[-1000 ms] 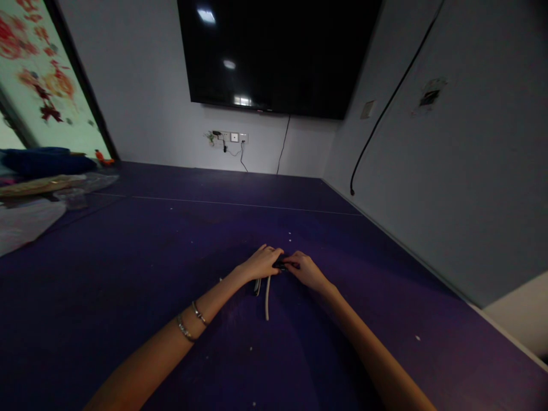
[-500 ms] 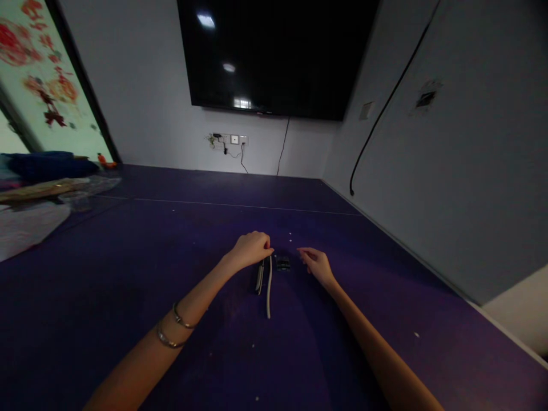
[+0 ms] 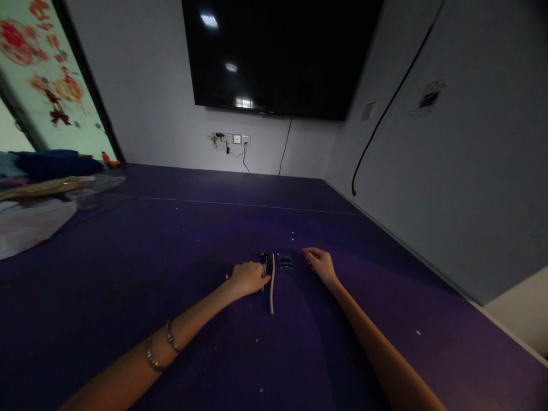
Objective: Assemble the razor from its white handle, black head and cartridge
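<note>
My left hand (image 3: 248, 278) is closed around the handles of a dark hand tool (image 3: 264, 260) that looks like pliers; its head points away from me and the fingers hide much of it. Just right of that hand, a short white cable (image 3: 272, 288) lies lengthwise on the purple surface. A small, dark, partly see-through item (image 3: 285, 262), perhaps a case, rests beside the cable's far end. My right hand (image 3: 320, 265) is to the right of that item, thumb and forefinger drawn together and the other fingers curled. Anything between its fingertips is too small to make out.
Small white scraps (image 3: 293, 236) are scattered over the purple surface (image 3: 192, 342). Clothes (image 3: 60, 164) and plastic bags (image 3: 36, 225) are piled at the left. A television (image 3: 278, 57) hangs above wall sockets (image 3: 237, 138). A black cable (image 3: 385, 108) dangles down the right wall.
My left hand has come nearer to me, from the cable's far end to the dark tool, and now grips its handles. My right hand keeps nearly the same pose.
</note>
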Motion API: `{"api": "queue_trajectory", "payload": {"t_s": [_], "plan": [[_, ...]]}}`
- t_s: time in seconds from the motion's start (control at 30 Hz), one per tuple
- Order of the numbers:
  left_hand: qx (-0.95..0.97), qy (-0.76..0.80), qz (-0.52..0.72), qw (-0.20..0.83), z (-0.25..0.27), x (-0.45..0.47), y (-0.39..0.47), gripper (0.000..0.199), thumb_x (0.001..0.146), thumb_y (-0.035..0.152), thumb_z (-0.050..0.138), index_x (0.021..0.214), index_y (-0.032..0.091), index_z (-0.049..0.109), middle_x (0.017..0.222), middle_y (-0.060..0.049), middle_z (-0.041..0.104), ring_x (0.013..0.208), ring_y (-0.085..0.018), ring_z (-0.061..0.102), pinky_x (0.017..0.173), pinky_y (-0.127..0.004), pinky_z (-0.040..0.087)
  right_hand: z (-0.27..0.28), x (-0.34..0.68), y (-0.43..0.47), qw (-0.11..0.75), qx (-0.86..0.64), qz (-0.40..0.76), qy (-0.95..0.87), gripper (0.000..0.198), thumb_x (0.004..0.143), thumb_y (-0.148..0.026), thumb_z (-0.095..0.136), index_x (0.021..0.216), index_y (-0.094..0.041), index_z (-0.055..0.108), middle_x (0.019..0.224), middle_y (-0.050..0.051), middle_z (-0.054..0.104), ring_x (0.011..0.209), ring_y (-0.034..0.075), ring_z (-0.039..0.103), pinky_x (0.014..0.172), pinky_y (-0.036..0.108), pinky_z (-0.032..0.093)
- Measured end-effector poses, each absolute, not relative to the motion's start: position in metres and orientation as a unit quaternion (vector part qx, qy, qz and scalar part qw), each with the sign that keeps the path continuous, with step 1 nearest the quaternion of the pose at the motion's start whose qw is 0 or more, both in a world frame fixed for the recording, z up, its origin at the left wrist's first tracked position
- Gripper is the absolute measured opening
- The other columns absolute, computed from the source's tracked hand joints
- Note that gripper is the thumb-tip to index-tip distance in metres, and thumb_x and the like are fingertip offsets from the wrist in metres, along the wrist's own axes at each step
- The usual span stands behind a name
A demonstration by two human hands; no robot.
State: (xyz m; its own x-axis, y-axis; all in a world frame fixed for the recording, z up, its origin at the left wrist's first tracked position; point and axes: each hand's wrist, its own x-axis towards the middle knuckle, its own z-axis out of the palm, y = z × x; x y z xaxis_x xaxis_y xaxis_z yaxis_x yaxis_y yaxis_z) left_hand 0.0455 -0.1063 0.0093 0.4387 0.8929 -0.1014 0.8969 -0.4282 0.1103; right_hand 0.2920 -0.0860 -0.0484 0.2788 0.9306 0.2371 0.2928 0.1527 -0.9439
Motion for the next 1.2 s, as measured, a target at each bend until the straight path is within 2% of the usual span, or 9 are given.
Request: {"api": "queue_trajectory", "payload": {"t_s": [0.3,0.47,0.53,0.67,0.77,0.93,1.13,1.2], "plan": [[0.849,0.526,0.005,0.047,-0.002,0.051,-0.109,0.033,0.083,0.035,0.04,0.087,0.017,0.067,0.087,-0.012,0.068,0.082,-0.026,0.065,0.071,-0.038,0.05,-0.049,0.292,-0.087,0.556,-0.573,0.288,-0.529,0.038,0.068,-0.041,0.056,0.088,-0.011,0.066,0.06,0.002,0.056,0.046,0.01,0.047,0.033,0.018,0.033],[0.845,0.533,0.033,0.034,0.008,0.049,-0.11,0.032,0.083,0.033,0.04,0.086,0.016,0.067,0.086,-0.011,0.068,0.079,-0.024,0.065,0.068,-0.035,0.049,-0.032,0.283,-0.091,0.604,-0.55,0.317,-0.482,0.032,0.064,-0.036,0.062,0.086,-0.013,0.065,0.065,0.002,0.058,0.054,0.013,0.054,0.039,0.021,0.042],[0.841,0.537,0.056,0.031,0.016,0.049,-0.112,0.033,0.084,0.036,0.039,0.086,0.017,0.066,0.084,-0.01,0.068,0.079,-0.023,0.065,0.068,-0.034,0.048,-0.02,0.27,-0.097,0.617,-0.533,0.367,-0.448,0.028,0.062,-0.032,0.065,0.084,-0.014,0.064,0.069,0.003,0.06,0.058,0.013,0.057,0.044,0.022,0.046],[0.828,0.552,0.1,0.016,0.031,0.053,-0.121,0.034,0.086,0.04,0.037,0.09,0.018,0.063,0.08,-0.008,0.067,0.078,-0.023,0.065,0.069,-0.034,0.047,0.003,0.229,-0.114,0.595,-0.448,0.55,-0.379,0.028,0.061,-0.031,0.07,0.083,-0.017,0.062,0.079,0.004,0.064,0.069,0.014,0.063,0.063,0.027,0.052],[0.831,0.546,0.107,-0.001,0.036,0.056,-0.129,0.032,0.086,0.037,0.037,0.095,0.017,0.06,0.081,-0.009,0.067,0.079,-0.024,0.065,0.07,-0.035,0.048,0.011,0.204,-0.124,0.555,-0.418,0.625,-0.356,0.032,0.06,-0.032,0.074,0.084,-0.017,0.06,0.075,0.002,0.064,0.064,0.013,0.062,0.062,0.026,0.05],[0.841,0.534,0.089,-0.011,0.035,0.061,-0.139,0.032,0.087,0.035,0.037,0.102,0.016,0.058,0.085,-0.01,0.068,0.081,-0.025,0.065,0.069,-0.036,0.048,0.009,0.191,-0.128,0.565,-0.443,0.606,-0.345,0.036,0.053,-0.03,0.078,0.077,-0.018,0.055,0.061,-0.005,0.058,0.048,0.007,0.053,0.051,0.022,0.045],[0.854,0.51,0.106,-0.008,0.038,0.063,-0.145,0.043,0.09,0.046,0.029,0.102,0.017,0.058,0.084,-0.01,0.067,0.08,-0.026,0.065,0.068,-0.037,0.048,0.01,0.208,-0.122,0.568,-0.465,0.575,-0.361,0.029,0.056,-0.027,0.074,0.076,-0.017,0.056,0.063,-0.003,0.06,0.051,0.009,0.056,0.052,0.022,0.047],[0.858,0.504,0.099,-0.003,0.037,0.062,-0.145,0.041,0.089,0.045,0.03,0.099,0.018,0.059,0.082,-0.01,0.068,0.079,-0.026,0.065,0.067,-0.037,0.048,0.011,0.225,-0.119,0.568,-0.47,0.562,-0.375,0.028,0.058,-0.027,0.072,0.079,-0.017,0.057,0.066,-0.001,0.061,0.055,0.011,0.059,0.055,0.024,0.05]]}}
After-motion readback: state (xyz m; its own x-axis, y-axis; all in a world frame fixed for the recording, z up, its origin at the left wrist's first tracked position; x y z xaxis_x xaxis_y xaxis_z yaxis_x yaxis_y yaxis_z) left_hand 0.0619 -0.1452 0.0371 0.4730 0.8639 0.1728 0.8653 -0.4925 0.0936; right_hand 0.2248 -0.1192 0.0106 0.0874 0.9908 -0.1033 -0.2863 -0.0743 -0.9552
